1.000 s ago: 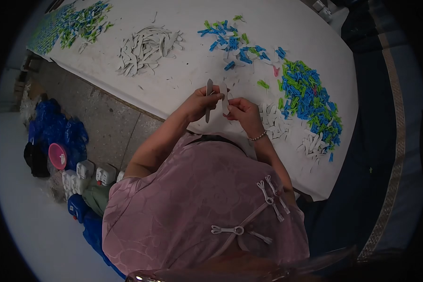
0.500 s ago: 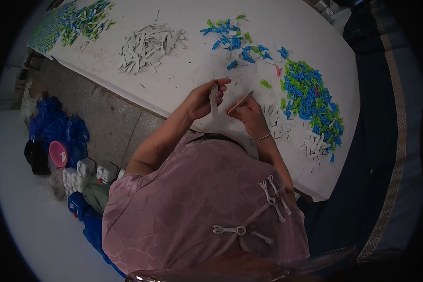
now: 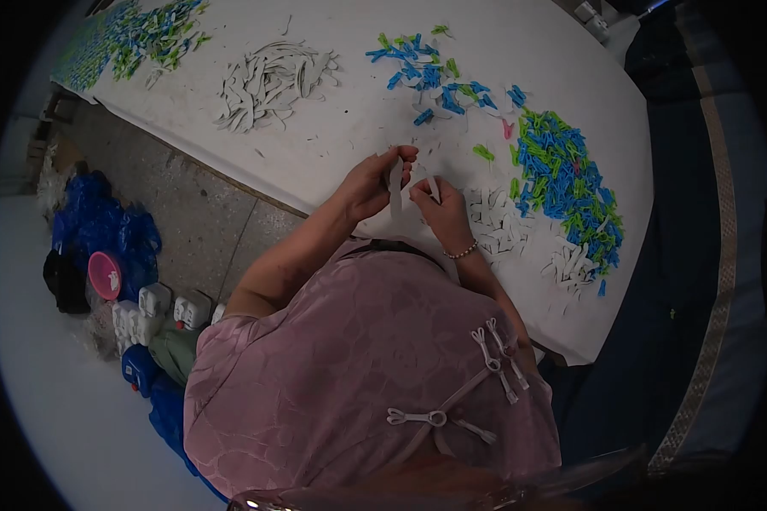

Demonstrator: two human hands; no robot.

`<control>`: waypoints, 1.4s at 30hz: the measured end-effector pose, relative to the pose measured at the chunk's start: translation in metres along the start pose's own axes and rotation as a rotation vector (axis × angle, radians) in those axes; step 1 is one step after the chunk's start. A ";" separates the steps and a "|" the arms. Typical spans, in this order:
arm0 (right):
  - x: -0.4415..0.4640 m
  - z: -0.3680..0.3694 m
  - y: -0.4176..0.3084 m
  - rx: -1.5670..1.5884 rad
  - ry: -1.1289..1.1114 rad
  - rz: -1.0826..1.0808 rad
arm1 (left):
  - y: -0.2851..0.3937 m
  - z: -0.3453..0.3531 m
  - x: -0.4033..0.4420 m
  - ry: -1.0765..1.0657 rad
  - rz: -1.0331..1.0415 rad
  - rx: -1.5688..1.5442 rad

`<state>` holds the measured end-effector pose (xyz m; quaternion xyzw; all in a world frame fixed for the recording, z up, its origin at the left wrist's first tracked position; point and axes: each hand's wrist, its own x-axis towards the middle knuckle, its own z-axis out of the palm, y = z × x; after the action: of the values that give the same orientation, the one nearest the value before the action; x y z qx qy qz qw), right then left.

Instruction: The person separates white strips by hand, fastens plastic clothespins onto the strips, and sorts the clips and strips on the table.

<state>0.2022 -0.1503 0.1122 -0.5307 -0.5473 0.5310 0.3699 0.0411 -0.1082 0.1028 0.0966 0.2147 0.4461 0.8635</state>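
Note:
My left hand (image 3: 371,186) is closed on a long, flat, pale strip (image 3: 395,200) that hangs down past its fingers. Close beside it on the right, my right hand (image 3: 446,218) pinches a second pale strip (image 3: 435,188), whose end sticks up above the fingertips. Both hands are over the near edge of the white table (image 3: 315,162), a small gap between them. Just right of my right hand lies a scatter of short pale pieces (image 3: 496,223). A heap of blue and green plastic clips (image 3: 562,175) spreads beyond that.
A pile of long pale strips (image 3: 273,85) lies at the table's left. More clips with pale pieces (image 3: 435,77) are at the back, and another clip spread (image 3: 149,43) fills the far left corner. On the floor stand a pink basin (image 3: 105,275), white jugs (image 3: 155,301) and blue bags (image 3: 102,221).
My right hand has shifted slightly down and left, nearer the left hand, and its strip has turned from slanting right to pointing up. My left hand's fingers have curled in more.

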 end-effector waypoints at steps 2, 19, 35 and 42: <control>-0.003 0.002 -0.002 -0.022 0.001 -0.098 | -0.002 -0.012 0.002 -0.076 -0.001 0.048; -0.011 -0.011 -0.012 0.237 -0.034 0.191 | -0.009 -0.019 -0.007 -0.071 -0.062 0.224; -0.015 -0.014 -0.009 0.327 -0.020 0.212 | -0.004 0.013 -0.023 -0.217 -0.163 0.392; -0.016 -0.011 -0.015 0.364 -0.022 0.248 | -0.016 0.009 -0.019 -0.254 -0.238 0.365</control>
<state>0.2122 -0.1624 0.1316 -0.5126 -0.3768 0.6682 0.3857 0.0470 -0.1331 0.1107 0.2802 0.1912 0.2792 0.8983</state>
